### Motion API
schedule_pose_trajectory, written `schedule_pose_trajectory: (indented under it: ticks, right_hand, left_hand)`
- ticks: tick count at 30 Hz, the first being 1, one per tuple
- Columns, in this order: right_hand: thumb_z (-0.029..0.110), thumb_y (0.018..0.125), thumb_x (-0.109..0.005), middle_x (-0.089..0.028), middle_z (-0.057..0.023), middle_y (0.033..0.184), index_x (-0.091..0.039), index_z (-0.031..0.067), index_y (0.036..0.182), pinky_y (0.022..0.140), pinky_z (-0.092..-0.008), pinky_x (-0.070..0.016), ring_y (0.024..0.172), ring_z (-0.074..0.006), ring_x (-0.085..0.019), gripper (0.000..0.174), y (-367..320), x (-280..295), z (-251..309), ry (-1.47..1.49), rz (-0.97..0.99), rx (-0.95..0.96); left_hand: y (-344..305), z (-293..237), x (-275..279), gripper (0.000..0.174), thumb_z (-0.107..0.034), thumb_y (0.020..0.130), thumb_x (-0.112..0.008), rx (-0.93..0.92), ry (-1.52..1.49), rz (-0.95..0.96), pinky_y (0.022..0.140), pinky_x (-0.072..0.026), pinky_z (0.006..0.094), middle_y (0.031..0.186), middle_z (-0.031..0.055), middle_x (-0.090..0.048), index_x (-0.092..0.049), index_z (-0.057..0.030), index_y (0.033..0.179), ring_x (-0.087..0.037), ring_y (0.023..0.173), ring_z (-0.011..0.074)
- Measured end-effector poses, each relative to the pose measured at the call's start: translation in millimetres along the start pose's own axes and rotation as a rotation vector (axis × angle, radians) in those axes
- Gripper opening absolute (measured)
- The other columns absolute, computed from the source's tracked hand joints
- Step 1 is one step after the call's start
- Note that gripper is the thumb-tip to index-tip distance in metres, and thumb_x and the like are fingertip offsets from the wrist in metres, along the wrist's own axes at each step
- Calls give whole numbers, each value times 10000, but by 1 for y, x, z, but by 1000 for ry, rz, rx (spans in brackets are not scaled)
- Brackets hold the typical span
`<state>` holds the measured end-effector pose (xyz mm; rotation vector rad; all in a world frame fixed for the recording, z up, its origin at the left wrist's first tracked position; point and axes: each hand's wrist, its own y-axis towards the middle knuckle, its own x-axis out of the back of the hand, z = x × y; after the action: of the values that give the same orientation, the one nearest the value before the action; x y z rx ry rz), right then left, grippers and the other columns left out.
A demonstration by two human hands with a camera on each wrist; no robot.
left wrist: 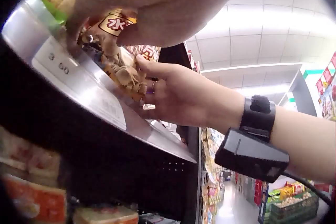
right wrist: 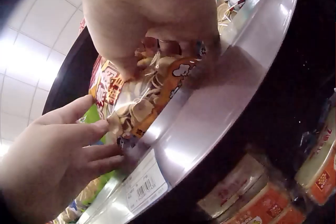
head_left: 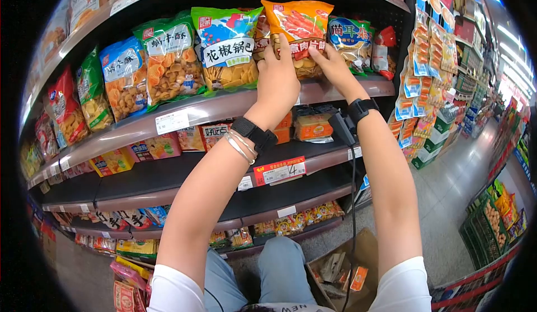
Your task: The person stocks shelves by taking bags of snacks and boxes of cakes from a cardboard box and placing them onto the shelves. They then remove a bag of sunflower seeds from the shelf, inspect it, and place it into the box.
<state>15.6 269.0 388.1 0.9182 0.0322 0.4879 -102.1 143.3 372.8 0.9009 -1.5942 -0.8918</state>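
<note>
An orange snack bag (head_left: 298, 24) stands upright on the upper shelf, with brown pieces showing through its clear lower part. My left hand (head_left: 278, 80) holds its left side, thumb on the front. On the opposite side, my right hand (head_left: 339, 72) grips the lower right edge, thumb across the front, as the left wrist view shows. The bag's base is close to the shelf lip (right wrist: 205, 113). Beside my left hand stands a green and blue snack bag (head_left: 228, 43). A dark green bag (head_left: 351, 40) is just behind my right hand.
More snack bags (head_left: 170, 57) line the shelf to the left. Lower shelves carry boxes (head_left: 155, 147) and packets. Hanging packs (head_left: 417, 66) flank the aisle (head_left: 447, 200) at right. A cardboard box (head_left: 363, 250) is on the floor by my legs, and a cable (head_left: 353, 211) trails from my right wrist.
</note>
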Motion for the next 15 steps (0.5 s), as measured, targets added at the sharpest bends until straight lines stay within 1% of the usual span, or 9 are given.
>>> schedule_pose_trajectory:
  ticks: [1,2,4,5,8,9,12,13,15]
  right_hand:
    - [304,900,-625,-653,-124,1079,-563,-23,1129,880,-304,-457,998,-172,-600,405,-2,0,4,35,0,-25]
    - [320,904,-616,-653,-125,1080,-566,-22,1126,884,-304,-454,1001,-176,-599,411,-3,-1,3,-37,-14,-14]
    - [351,912,-598,-653,-128,1084,-571,-20,1121,891,-303,-449,1008,-184,-596,426,-5,-4,1,-183,-41,2]
    - [339,905,-614,-639,-147,1116,-536,-24,1169,899,-312,-446,1015,-204,-599,456,-5,-2,1,-199,-23,-9]
    - [333,877,-657,-619,-171,1149,-472,-37,1235,908,-312,-445,1044,-210,-596,547,-10,-6,0,-81,-52,103]
    - [327,842,-702,-606,-183,1160,-419,-52,1270,902,-315,-457,1072,-209,-590,638,-10,-6,-1,-118,-131,68]
    - [334,825,-718,-608,-192,1144,-416,-60,1267,894,-324,-469,1076,-224,-591,665,-17,-4,2,-67,-253,24]
    - [332,829,-714,-606,-207,1141,-431,-67,1253,886,-339,-477,1064,-243,-597,648,-20,-4,5,-73,-263,28]
    - [328,828,-715,-607,-209,1136,-450,-64,1240,886,-337,-477,1058,-243,-599,628,-27,-2,2,-131,-299,73]
  left_hand:
    - [0,-2,5,725,25,763,-535,-5,-2,14,868,-456,491,1310,340,-371,-234,36,1422,-520,993,481]
    - [-1,-3,7,702,21,770,-525,-11,-6,29,857,-454,497,1298,340,-388,-244,53,1412,-535,957,482]
    - [-4,-2,5,683,6,780,-530,-6,-18,32,880,-447,496,1308,348,-375,-255,61,1403,-528,986,491]
    - [-6,-2,4,673,-2,786,-533,-4,-25,33,891,-444,495,1312,353,-369,-260,66,1398,-525,1001,495]
    - [-12,-6,3,663,-31,799,-554,21,-23,-8,931,-429,487,1334,364,-339,-268,77,1387,-500,1070,506]
    - [-13,-7,2,664,-39,800,-563,20,-31,-15,948,-417,485,1342,365,-328,-270,78,1384,-480,1099,507]
    - [-14,-9,0,674,-59,796,-589,-6,-47,-68,994,-380,486,1362,365,-301,-277,81,1376,-426,1173,504]
    - [-14,-9,-2,681,-62,791,-597,-29,-48,-105,1005,-367,489,1367,361,-297,-279,80,1375,-409,1190,501]
    - [-13,-10,-5,691,-78,776,-621,-56,-86,-173,1024,-338,486,1357,332,-314,-297,67,1369,-380,1210,481]
